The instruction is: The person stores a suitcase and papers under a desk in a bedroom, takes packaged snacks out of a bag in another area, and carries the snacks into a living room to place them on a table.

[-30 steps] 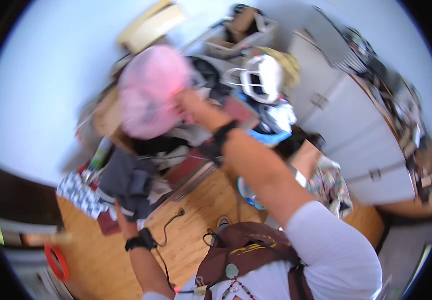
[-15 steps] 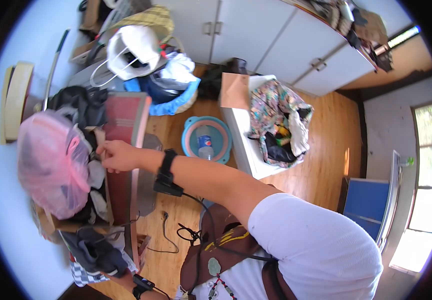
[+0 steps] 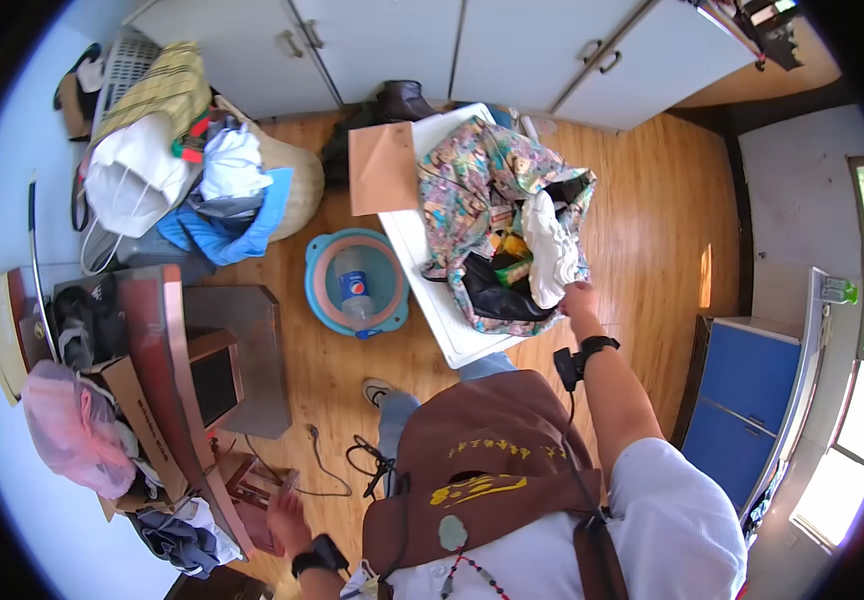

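Note:
My right hand (image 3: 579, 298) is at the near right rim of a floral fabric bag (image 3: 462, 175), its fingers closed at the edge. Whether they also pinch the white cloth (image 3: 550, 250) beside them is hard to see. Inside the bag lie that cloth, a black leather-like item (image 3: 505, 290) and a few yellow and green pieces (image 3: 512, 255). The bag rests on a white table or box top (image 3: 467, 345). Low on the left, my left hand (image 3: 288, 515) hangs with loosely spread fingers, holding nothing, near a small reddish wooden piece (image 3: 255, 485).
A blue basin (image 3: 317, 290) holding a plastic bottle (image 3: 354, 290) sits on the floor. Brown cardboard (image 3: 382, 170) lies at the table's far left. A cluttered dresser (image 3: 137, 310) bears a pink plastic bag (image 3: 67, 425). A cable (image 3: 322, 470) trails over the floor.
My right hand has left the pink bag area on the dresser and moved right to the floral bag. The view has turned right. My left hand now shows, away from the dark clothes.

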Demonstrator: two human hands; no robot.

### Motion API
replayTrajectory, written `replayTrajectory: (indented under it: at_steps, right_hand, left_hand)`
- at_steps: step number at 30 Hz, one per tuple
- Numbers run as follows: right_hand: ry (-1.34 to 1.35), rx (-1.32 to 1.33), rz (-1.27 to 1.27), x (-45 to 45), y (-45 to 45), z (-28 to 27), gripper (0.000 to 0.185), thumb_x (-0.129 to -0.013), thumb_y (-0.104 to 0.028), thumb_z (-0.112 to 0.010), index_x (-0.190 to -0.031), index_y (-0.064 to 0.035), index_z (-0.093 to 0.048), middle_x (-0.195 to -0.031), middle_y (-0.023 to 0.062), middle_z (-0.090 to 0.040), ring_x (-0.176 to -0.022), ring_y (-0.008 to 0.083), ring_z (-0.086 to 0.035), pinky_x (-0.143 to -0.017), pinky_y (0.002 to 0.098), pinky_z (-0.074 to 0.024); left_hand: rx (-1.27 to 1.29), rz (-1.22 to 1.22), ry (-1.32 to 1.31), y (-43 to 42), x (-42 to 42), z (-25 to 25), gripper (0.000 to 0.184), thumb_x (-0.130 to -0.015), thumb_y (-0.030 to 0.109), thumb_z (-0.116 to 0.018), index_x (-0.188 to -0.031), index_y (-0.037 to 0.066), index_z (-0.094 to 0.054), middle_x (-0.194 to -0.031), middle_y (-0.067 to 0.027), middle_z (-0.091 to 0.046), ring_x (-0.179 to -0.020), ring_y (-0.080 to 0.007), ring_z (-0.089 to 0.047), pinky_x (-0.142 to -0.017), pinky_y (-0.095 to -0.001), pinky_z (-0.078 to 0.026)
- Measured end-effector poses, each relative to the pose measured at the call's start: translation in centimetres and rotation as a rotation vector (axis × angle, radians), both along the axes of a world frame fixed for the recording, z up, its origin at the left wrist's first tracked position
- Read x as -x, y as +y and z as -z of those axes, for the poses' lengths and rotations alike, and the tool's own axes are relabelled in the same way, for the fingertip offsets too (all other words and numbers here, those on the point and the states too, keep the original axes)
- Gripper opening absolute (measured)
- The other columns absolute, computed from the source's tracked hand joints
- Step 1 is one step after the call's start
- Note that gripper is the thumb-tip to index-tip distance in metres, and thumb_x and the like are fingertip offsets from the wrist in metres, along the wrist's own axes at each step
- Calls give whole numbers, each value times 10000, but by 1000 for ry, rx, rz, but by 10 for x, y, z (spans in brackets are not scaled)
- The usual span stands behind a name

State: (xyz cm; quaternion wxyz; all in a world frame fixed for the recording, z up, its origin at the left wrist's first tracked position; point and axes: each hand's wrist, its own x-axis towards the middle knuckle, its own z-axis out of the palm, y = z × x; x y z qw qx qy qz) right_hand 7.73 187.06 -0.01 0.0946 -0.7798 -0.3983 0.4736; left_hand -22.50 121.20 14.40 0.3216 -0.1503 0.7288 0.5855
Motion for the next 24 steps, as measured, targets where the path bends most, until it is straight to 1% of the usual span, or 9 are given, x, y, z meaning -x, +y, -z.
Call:
replayTrajectory:
  at_steps: [2, 4, 6, 9, 11, 13, 15, 20, 24]
  right_hand:
    - [-170, -167, -165, -34, 22, 10, 582, -711, -302, -651, -1158, 37, -494, -921, 208, -612, -832, 299, -627, -668, 366, -509]
    - [-250, -201, -295, -42, 46, -3, 656, -698, -361, -674, -1180, 38, -475, -969, 224, -608, -919, 326, -611, -756, 379, -498]
    - [-124, -188, -473, -37, 57, 5, 782, -671, -453, -703, -1239, 8, -427, -1022, 233, -603, -996, 349, -581, -847, 397, -460]
    - [-328, -410, -787, -19, 54, 27, 834, -658, -476, -719, -1276, -16, -397, -973, 205, -633, -945, 351, -606, -825, 408, -469]
    - [-257, -235, -726, -5, 56, 7, 823, -667, -468, -717, -1279, -21, -397, -918, 195, -642, -909, 351, -616, -805, 416, -473]
    - [-186, -73, -663, 2, 49, 7, 811, -675, -461, -714, -1282, -26, -397, -864, 185, -652, -873, 351, -627, -786, 425, -478]
    - [-222, -261, -686, -1, 33, 12, 726, -710, -399, -697, -1260, -16, -418, -708, 159, -638, -745, 360, -632, -703, 431, -488]
    - [78, -208, -614, -23, 4, 11, 501, -784, -176, -599, -1266, -180, -462, -534, 110, -554, -504, 288, -573, -516, 410, -447]
    - [149, -156, -596, -33, 12, 12, 441, -787, -214, -617, -1214, -154, -526, -516, 97, -541, -478, 243, -560, -502, 377, -440]
  left_hand:
    - [91, -189, -310, 118, 1, 17, 249, -894, 240, -481, -1066, 62, -513, -960, -108, -589, -893, -237, -588, -710, -297, -488]
    - [144, 348, -200, 211, 6, 76, 195, -867, 232, -535, -969, 65, -544, -831, -86, -625, -724, -210, -620, -614, -311, -505]
    - [153, 248, -220, 345, -9, 97, 207, -828, 185, -611, -976, 58, -541, -801, -58, -608, -687, -159, -600, -592, -279, -489]
    - [135, 713, -132, 471, -14, 169, 385, -795, 200, -674, -1101, 32, -511, -889, -21, -567, -741, -101, -537, -579, -233, -428]
    - [248, 775, 229, 526, -38, 220, 578, -749, 241, -719, -1172, -36, -440, -1071, -119, -571, -945, -221, -572, -763, -323, -467]
    - [222, 990, 72, 577, -45, 218, 732, -710, 270, -745, -1238, -61, -358, -1212, -210, -497, -1115, -314, -505, -901, -391, -427]
    - [793, 1110, 419, 602, -68, 227, 770, -680, 294, -755, -1238, -62, -361, -1221, -235, -473, -1126, -385, -474, -928, -421, -412]
    - [1022, 1102, 694, 608, -76, 240, 392, -731, 210, -676, -1035, 22, -514, -1018, -192, -539, -948, -377, -553, -811, -436, -463]
    - [995, 1267, 670, 604, -56, 245, 300, -725, 96, -600, -1008, 15, -538, -979, -211, -592, -912, -377, -598, -777, -444, -490]
